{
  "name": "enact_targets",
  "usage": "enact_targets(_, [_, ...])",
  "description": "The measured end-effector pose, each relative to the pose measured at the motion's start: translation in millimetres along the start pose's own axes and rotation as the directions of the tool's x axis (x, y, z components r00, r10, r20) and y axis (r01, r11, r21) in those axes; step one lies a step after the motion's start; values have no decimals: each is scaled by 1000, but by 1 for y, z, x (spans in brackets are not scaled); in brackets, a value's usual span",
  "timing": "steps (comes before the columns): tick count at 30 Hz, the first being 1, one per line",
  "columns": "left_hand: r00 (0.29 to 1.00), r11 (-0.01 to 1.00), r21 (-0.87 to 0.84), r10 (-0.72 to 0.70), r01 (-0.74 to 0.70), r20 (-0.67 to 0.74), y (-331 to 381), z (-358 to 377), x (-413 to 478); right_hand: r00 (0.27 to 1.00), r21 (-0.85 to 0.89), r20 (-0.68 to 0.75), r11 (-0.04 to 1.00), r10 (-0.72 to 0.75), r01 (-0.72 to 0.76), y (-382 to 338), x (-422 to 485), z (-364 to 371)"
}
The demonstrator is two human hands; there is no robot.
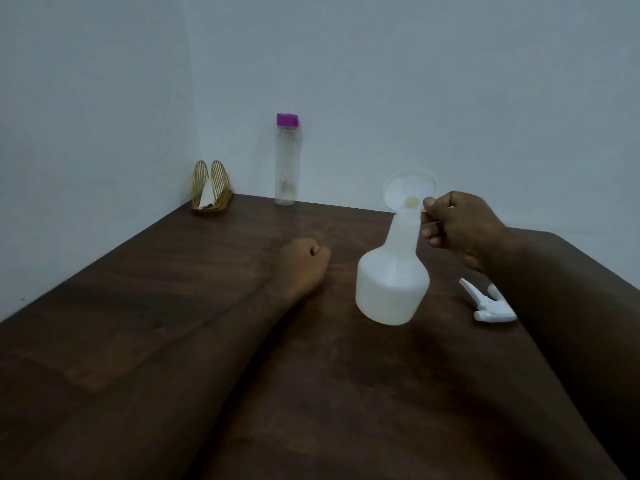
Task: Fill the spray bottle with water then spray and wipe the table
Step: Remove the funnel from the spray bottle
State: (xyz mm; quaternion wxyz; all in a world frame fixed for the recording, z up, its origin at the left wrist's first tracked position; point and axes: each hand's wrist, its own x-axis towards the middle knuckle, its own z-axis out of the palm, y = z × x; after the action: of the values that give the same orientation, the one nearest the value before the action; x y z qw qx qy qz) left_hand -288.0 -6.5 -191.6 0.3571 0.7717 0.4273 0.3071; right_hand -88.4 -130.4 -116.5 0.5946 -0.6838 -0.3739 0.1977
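Tabletop [173,306], dark wood, filled most of the view and met pale walls at the back. Spray bottle [393,282], white and translucent, stood on it right of centre with its head off. Right hand [464,226] was at the bottle's neck, thumb and fingers pinching the edge of a white funnel [408,188] seated in the opening. Left hand [303,263] rested on the table just left of the bottle, apart from it, fingers curled into a fist with nothing in it. Clear water bottle [286,168] with purple cap [287,119] stood against the back wall. Gold wire napkin holder [212,188] sat in the corner, holding a white napkin [207,197]. Trigger head [491,306] lay flat near the spray bottle's right side, partly hidden by the right forearm.
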Motion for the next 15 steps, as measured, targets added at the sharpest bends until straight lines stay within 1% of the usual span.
enact_targets(2, [999,1000,24,1,-2,33,-5,-3,11,997,-156,-6,985,-80,78,3,17,15])
enact_targets(4, [998,999,30,15,-16,55,-8,-6,22,974,-363,10,907,-224,213,6,35,28])
enact_targets(5, [997,999,34,19,-21,77,-9,-6,27,963,-431,38,865,-268,258,8,44,35])
enact_targets(8, [992,998,58,-3,-4,127,-12,-7,43,937,-562,93,759,-336,328,8,65,51])
enact_targets(10, [993,998,61,-8,1,114,-17,-5,57,918,-651,134,665,-373,366,10,80,64])
enact_targets(12, [996,998,56,-8,3,93,-22,-3,71,883,-709,237,550,-405,442,16,94,76])
enact_targets(15, [997,999,45,-7,3,75,-26,0,88,815,-733,395,389,-424,558,31,111,93])
